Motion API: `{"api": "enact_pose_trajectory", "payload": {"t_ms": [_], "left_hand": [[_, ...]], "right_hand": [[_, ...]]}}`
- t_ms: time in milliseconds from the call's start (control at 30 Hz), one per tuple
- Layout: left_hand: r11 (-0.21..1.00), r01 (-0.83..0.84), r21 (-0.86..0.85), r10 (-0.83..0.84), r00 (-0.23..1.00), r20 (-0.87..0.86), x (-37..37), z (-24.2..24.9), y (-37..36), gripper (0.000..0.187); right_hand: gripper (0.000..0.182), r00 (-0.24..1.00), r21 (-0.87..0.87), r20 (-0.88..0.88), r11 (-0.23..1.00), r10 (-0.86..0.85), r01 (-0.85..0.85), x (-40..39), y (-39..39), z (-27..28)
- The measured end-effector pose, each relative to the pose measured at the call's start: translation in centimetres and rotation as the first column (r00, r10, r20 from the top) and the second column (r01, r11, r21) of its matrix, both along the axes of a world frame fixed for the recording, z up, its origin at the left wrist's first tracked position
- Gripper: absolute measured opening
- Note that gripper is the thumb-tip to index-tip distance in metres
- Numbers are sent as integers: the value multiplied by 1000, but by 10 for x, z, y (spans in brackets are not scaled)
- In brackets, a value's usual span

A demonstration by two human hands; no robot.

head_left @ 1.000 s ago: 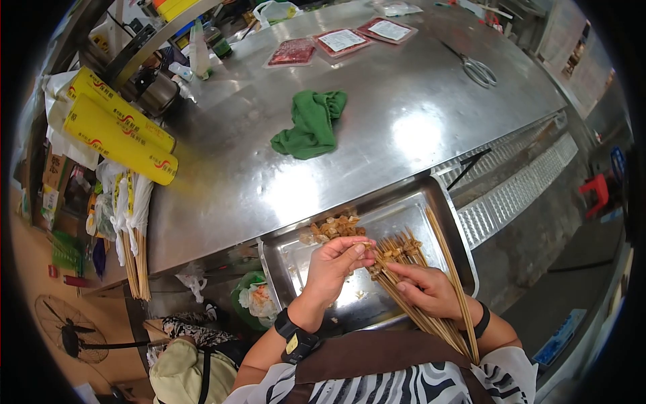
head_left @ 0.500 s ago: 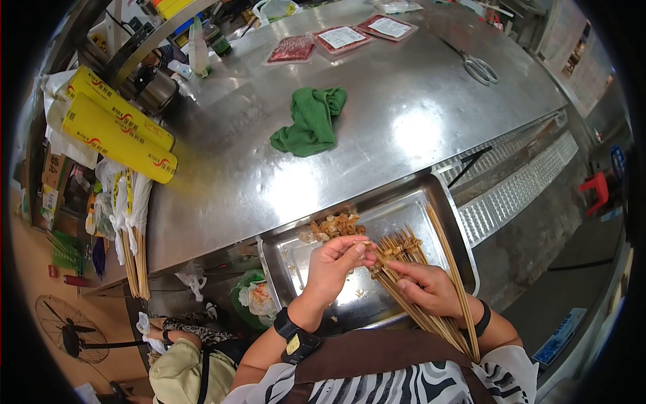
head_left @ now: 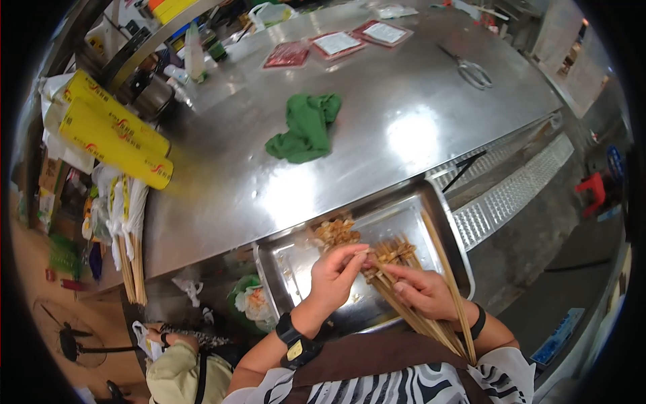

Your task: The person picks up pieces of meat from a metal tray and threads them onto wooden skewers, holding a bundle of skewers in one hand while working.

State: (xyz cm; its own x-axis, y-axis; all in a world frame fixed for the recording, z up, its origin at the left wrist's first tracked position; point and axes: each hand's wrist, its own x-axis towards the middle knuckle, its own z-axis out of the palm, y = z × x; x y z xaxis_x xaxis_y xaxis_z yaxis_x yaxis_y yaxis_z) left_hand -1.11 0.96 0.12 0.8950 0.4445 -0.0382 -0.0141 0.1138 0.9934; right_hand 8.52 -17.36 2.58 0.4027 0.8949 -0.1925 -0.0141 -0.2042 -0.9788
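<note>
My left hand [head_left: 336,275] is closed in a pinch on a small piece of food at its fingertips. Close beside it, my right hand [head_left: 425,292] is closed around a bamboo skewer, whose tip end meets the left fingertips. Both hands are over a metal tray [head_left: 263,269]. Beyond my left hand, a heap of brownish food pieces [head_left: 340,230] lies in the tray. Loaded skewers [head_left: 396,249] lie beside and under my right hand, food at their far ends. More bare skewers [head_left: 445,269] lean along the tray's right side.
A steel table [head_left: 222,209] bears a green cloth [head_left: 306,128], sealed red meat packs [head_left: 336,44], scissors [head_left: 474,73] and yellow rolls [head_left: 114,145]. Bagged skewers [head_left: 134,229] hang over its left edge. Another person [head_left: 176,374] is at the lower left, beside a lined bin [head_left: 252,301].
The view has shifted slightly, so the table things sit a little more to the left. Both hands stay together at the skewer tip, with only small finger movement.
</note>
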Motion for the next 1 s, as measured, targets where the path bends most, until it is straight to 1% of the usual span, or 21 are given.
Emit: {"api": "enact_pose_trajectory", "payload": {"t_ms": [33, 67, 100, 133, 167, 200, 233, 267, 300, 333, 400, 433, 500, 567, 633, 667, 700, 733, 800, 933, 1000], "left_hand": [[996, -23, 87, 24, 1000, -6, 2, -1, 0, 16], [973, -62, 221, 58, 998, 26, 5, 1, 0, 13], [927, -115, 357, 71, 988, 134, 8, -8, 4, 13], [895, -142, 423, 84, 985, 154, 10, -2, 3, 13], [863, -150, 482, 87, 985, 152, 10, 0, 3, 14], [903, -173, 393, 121, 981, 152, 9, -5, 1, 14], [913, -181, 366, 141, 981, 132, 8, -9, 1, 14], [946, -173, 273, 148, 983, 107, 9, -1, -2, 11], [938, -144, 314, 116, 987, 108, 6, -12, 1, 14], [877, -132, 462, 75, 987, 141, 5, 15, -6, 17], [935, -108, 336, 83, 993, 89, 4, 8, -5, 18], [934, -100, 343, 69, 993, 100, 2, 5, -6, 18], [954, -135, 268, 134, 991, 21, 0, 3, -4, 19], [960, -138, 243, 139, 990, 14, -2, 3, -7, 20], [973, -134, 185, 141, 990, -25, -2, 6, -11, 23], [974, -126, 190, 132, 991, -19, -2, 10, -15, 23], [976, -132, 175, 148, 986, -79, -2, 15, -17, 23], [977, -139, 161, 162, 977, -140, -1, 17, -17, 23], [970, -134, 205, 161, 980, -121, -2, 17, -17, 23], [963, -107, 248, 139, 983, -118, -4, 19, -17, 24], [962, -105, 251, 139, 983, -120, -3, 21, -15, 26]], "right_hand": [[40, 1000, -42, 3, 999, 2, -2, 1, -2, -3], [39, 997, 12, 66, 1000, -27, 26, -2, -2, -8], [39, 991, -2, 130, 1000, -11, 11, 0, 0, 0], [38, 981, 116, 181, 992, -70, 49, -2, 2, -7], [39, 987, 116, 159, 993, -24, 6, 0, 1, -16], [39, 998, -43, 16, 998, 55, -54, 4, 1, 4], [40, 999, 90, 32, 995, 31, -34, 1, 1, -15], [40, 998, 149, 40, 988, 40, -46, 1, 1, -15], [41, 998, 147, 6, 987, 61, -61, 1, 0, -11], [41, 999, 138, 31, 990, 17, -21, 0, 0, -15], [41, 1000, 273, -7, 962, -11, 13, -5, 2, -25], [42, 1000, 290, 2, 957, 1, -2, -5, 1, -25], [42, 999, 257, -22, 966, 36, -29, -2, 2, -27], [42, 995, 188, -48, 980, 82, -72, -1, 0, -28], [42, 998, 257, -36, 966, 48, -37, -4, -1, -22], [42, 999, 319, -34, 948, 23, -11, -4, -1, -18], [43, 991, 237, -66, 967, 113, -95, 1, -4, -19], [43, 992, 243, -62, 966, 106, -88, 1, -2, -18], [43, 999, 313, 6, 949, 36, -36, -2, -2, -16], [43, 999, 323, 10, 945, 48, -49, -2, -2, -19], [44, 988, 190, -71, 974, 138, -122, 3, 0, -20]]}}
